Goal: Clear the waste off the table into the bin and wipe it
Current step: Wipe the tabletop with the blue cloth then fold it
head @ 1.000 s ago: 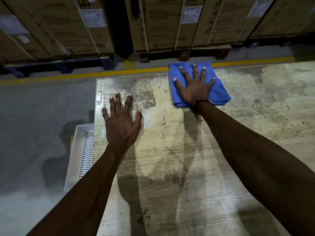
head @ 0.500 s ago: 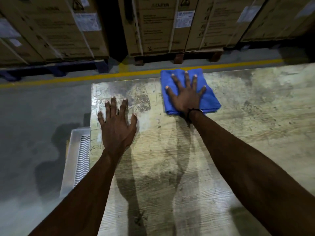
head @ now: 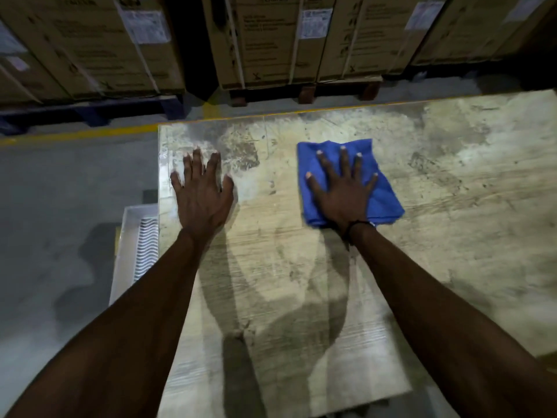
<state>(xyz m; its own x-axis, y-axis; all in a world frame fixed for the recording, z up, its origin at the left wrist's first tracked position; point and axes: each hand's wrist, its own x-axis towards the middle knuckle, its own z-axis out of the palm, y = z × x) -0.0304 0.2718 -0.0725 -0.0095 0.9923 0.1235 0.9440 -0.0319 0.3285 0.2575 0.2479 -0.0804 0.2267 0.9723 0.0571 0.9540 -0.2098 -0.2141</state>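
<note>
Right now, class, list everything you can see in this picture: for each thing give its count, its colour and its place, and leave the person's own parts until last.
table: one, worn pale beige top with dark stains, filling the middle and right of the view.
cloth: one, blue, folded, flat on the table toward its far side.
bin: one, white with a slatted side, on the floor against the table's left edge.
cardboard boxes: several, brown with white labels, stacked on pallets beyond the table.
floor line: one, yellow, along the grey floor in front of the pallets.
left hand: one, flat on the bare table near its left edge.
right hand: one, fingers spread, pressing on the cloth.
</note>
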